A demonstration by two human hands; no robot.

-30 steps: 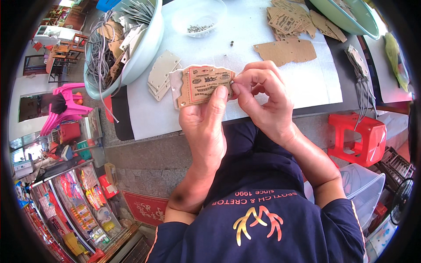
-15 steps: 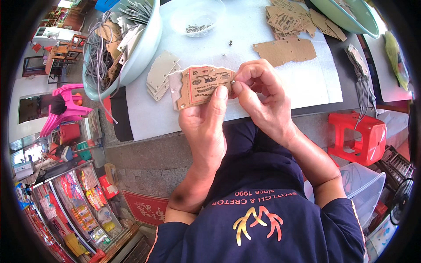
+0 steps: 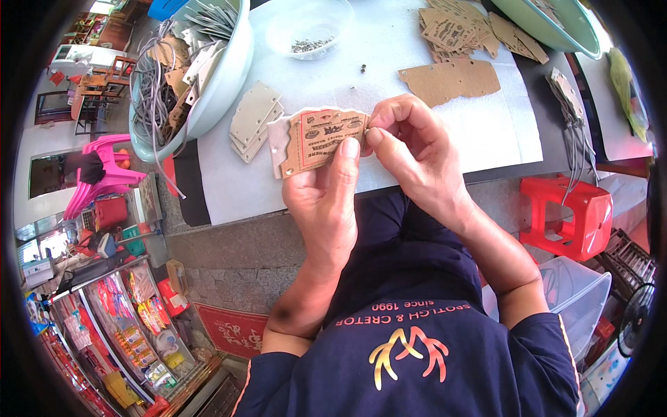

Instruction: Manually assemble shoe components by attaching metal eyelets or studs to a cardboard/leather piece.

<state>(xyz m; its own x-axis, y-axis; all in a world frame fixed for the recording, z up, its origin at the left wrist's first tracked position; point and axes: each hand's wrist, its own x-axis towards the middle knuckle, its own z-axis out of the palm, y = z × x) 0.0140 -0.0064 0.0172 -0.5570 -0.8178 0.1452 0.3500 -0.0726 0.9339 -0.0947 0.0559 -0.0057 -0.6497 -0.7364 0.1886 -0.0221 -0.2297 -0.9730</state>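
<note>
A printed brown cardboard tag (image 3: 321, 139) is held above the bench (image 3: 389, 62) edge, clamped by the left hand (image 3: 326, 198) under its thumb. Its right edge is pinched by the right hand (image 3: 413, 149), fingers curled.

i see my left hand (image 3: 321, 201) gripping a printed brown card tag (image 3: 321, 139) with a grey backing piece, thumb pressed on its face; my right hand (image 3: 410, 149) pinches the tag's right edge; both hover over the white table cover (image 3: 389, 69); just left lie stacked grey plates (image 3: 254, 119); a pale green bowl (image 3: 208, 76) holds wires and parts; a clear dish (image 3: 309, 28) holds small metal bits.
</note>
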